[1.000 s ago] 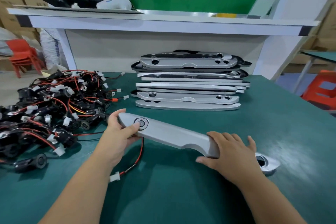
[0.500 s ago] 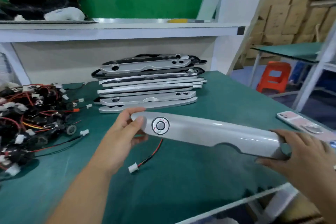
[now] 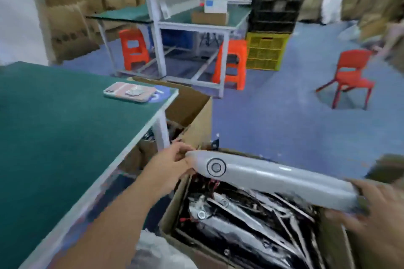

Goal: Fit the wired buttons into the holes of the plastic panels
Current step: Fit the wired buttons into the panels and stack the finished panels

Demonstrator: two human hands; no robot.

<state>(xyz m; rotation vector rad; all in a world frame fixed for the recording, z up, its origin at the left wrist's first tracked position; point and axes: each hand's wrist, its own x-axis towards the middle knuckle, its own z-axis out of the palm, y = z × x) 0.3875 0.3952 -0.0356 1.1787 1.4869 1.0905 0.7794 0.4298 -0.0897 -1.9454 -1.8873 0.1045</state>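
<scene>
Cardboard box [image 3: 169,214] under silver panel [image 3: 273,179]

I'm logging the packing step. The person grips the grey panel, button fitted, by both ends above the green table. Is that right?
Not quite. In the head view the grey panel hangs above the open cardboard box beside the green table, not above the table. The rest stands: the left hand and right hand grip its ends, and the button sits in its hole.
</scene>
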